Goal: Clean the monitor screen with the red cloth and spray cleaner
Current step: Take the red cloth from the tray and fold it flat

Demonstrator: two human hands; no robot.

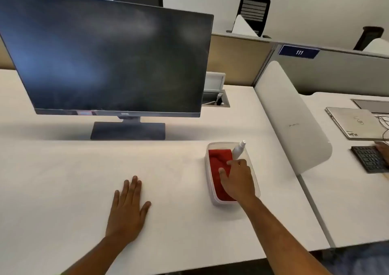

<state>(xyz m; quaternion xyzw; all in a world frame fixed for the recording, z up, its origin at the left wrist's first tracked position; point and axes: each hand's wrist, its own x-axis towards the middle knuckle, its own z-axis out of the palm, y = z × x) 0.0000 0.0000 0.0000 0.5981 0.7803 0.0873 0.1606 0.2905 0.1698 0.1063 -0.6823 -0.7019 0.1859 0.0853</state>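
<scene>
White counter [179,169] in an open office carries the monitor [105,60], which stands upright on its base toward the rear left. The screen is dark and shows hazy smears. A clear plastic tub [255,182] sits to the right of the base, well apart from it. It holds the red cloth [219,159] and the white spray cleaner [239,151], which leans against the far right corner.

The right hand [237,180] reaches into the tub, fingers [233,162] partly curled at the foot of the bottle and over the cloth; whether it grips either item cannot be determined. The left hand [128,209] lies flat and spread on the counter, holding nothing.

Hazards:
- The tub is light and unsecured. A pull on the cloth may drag or tip it.
- The leaning bottle may topple if nudged.
- Excess liquid may run down into the lower bezel.
</scene>
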